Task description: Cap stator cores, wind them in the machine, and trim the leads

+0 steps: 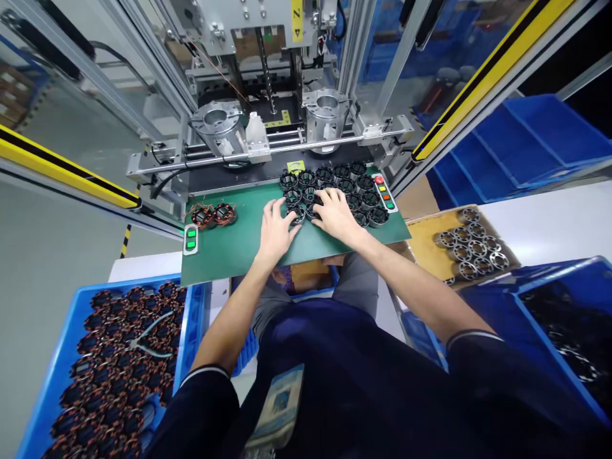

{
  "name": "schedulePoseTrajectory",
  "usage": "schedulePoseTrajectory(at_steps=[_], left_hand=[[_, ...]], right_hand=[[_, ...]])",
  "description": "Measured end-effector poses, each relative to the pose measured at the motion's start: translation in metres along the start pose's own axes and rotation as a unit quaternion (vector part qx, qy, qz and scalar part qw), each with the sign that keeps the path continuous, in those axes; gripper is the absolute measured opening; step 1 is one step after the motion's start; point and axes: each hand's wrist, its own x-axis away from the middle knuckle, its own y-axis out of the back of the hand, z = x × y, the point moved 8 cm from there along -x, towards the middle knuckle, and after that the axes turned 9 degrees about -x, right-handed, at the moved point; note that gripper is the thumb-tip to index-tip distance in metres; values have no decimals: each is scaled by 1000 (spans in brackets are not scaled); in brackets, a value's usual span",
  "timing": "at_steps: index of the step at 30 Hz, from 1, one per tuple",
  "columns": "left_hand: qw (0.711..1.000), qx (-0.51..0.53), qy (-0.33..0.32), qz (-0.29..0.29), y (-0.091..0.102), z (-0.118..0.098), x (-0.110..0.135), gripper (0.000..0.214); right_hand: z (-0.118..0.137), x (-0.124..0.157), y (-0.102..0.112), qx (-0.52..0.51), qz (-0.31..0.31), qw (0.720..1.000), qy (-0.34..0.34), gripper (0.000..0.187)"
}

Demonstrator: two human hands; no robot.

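Note:
My left hand is at the near left corner of a group of black motor stator cores, its thumb and fingers curled round one stator core. Beside it my right hand reaches over the group, its fingertips closed on another stator core, partly hidden by the fingers. The cores stand close together in rows on a green work surface. Toward the left end of that surface sit two stators wound with copper wire, loose wire ends sticking out.
Behind the green surface stands a machine with two metal cylinder fixtures and a horizontal rail. Green buttons are at left, a red-topped control panel at right. A blue bin holds wound stators and cutting pliers. Bare metal cores fill a box.

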Motion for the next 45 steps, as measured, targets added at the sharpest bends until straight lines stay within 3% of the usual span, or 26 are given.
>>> schedulePoseTrajectory(at_steps=[4, 8, 11, 12, 14, 16, 20, 34, 40, 45], left_hand=[[999, 47, 19, -6, 26, 0, 32, 22], [986, 163, 5, -31, 87, -16, 75, 30], [968, 241, -49, -52, 138, -39, 98, 36], [966, 244, -66, -50, 150, -47, 103, 36], [966, 238, -92, -46, 169, -59, 111, 34], [966, 230, -107, -52, 180, -68, 116, 33], [967, 211, -123, -68, 187, -74, 122, 32], [972, 199, -115, -47, 186, -79, 125, 25], [974, 208, -86, -6, 171, -76, 119, 26], [970, 232, -66, 22, 164, -75, 120, 26]], right_hand=[[16, 25, 20, -69, -14, 997, 12, 22], [42, 67, 65, -178, -13, 984, 16, 36], [61, 87, 98, -361, -20, 932, 26, 49], [66, 90, 105, -421, -18, 906, 36, 63], [75, 93, 112, -498, 0, 865, 64, 100], [81, 94, 112, -532, 25, 842, 87, 111], [86, 91, 107, -556, 51, 824, 92, 86], [80, 88, 86, -664, 94, 740, 49, 83], [95, 82, 86, -652, 117, 747, -48, 33], [104, 67, 81, -607, 190, 768, -81, 31]])
